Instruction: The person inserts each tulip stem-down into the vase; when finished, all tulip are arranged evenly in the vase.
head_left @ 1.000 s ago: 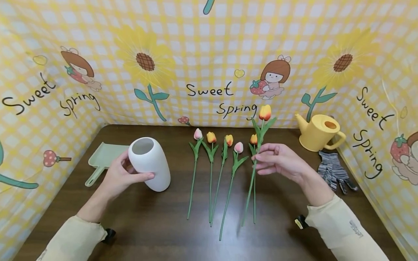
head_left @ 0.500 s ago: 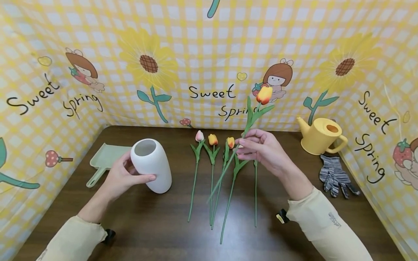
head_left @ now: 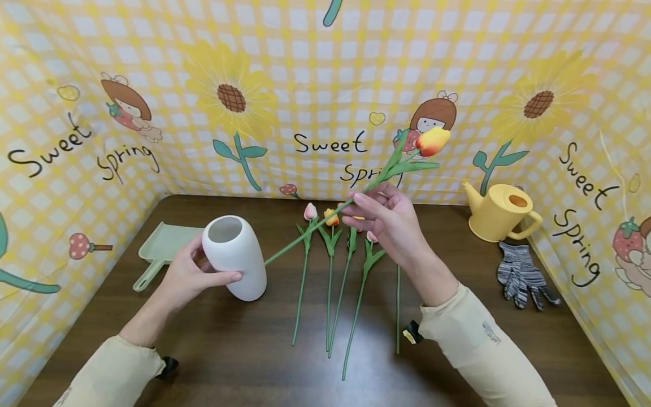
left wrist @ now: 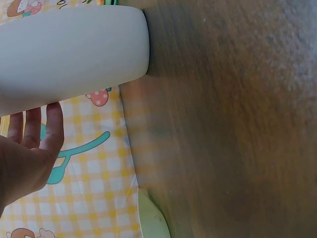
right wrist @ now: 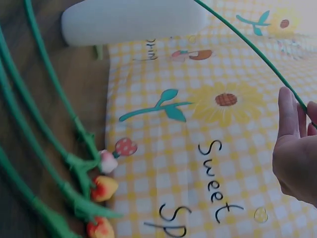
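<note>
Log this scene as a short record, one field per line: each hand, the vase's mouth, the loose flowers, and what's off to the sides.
Left hand: grips the white vase
Right hand: pinches the stem of a yellow-and-red tulip
Vase mouth: no flower in it
Loose flowers: five tulip stems on the table; rightmost bloom hidden
Left side: light green dustpan
Right side: yellow watering can, gray knit glove

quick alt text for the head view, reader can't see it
A person's right hand holds a green-stemmed, yellow-and-red tulip; the left hand grips a tall, rounded white vase. More green-stemmed tulips lie on a dark brown wooden table.
</note>
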`<state>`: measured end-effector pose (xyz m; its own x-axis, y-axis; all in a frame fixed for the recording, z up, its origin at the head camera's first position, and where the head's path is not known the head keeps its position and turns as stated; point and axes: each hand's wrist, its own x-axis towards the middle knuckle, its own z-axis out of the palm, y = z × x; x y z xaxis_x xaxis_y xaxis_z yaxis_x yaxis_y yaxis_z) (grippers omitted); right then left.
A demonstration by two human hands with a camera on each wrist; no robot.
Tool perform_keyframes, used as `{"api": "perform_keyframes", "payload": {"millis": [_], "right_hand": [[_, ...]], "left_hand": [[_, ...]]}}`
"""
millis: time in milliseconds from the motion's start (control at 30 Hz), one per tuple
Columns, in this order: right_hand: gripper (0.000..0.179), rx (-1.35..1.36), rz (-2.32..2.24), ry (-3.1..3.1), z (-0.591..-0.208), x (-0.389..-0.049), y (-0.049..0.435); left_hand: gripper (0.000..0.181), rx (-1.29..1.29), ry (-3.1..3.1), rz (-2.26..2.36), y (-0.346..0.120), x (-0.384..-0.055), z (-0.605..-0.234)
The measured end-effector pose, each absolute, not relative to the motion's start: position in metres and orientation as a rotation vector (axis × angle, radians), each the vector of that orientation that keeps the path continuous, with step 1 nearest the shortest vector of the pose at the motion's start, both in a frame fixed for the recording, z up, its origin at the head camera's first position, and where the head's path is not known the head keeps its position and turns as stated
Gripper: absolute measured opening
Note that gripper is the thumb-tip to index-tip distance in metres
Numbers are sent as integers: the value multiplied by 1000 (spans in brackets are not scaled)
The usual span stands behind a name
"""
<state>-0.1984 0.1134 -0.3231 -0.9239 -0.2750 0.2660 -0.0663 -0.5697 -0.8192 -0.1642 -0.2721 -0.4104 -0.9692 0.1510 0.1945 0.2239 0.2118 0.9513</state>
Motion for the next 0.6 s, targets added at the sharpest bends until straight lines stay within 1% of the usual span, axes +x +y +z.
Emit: {"api": "perform_keyframes", "payload": {"millis": [167,433,600], "right_hand": [[8,-647,-2704,1296,-308,-203,94],[17,-836,-2709,1354,-288,-206,66],[14,-912,-2631,1456,-281,-207,53]], "left_hand": [[83,-399,-2393,-1894,-271,-165,-411],[83,-360,-2428,-1869,-271,-164,-410],[83,-346,-2443,-1853,-271,-164,-410]]}}
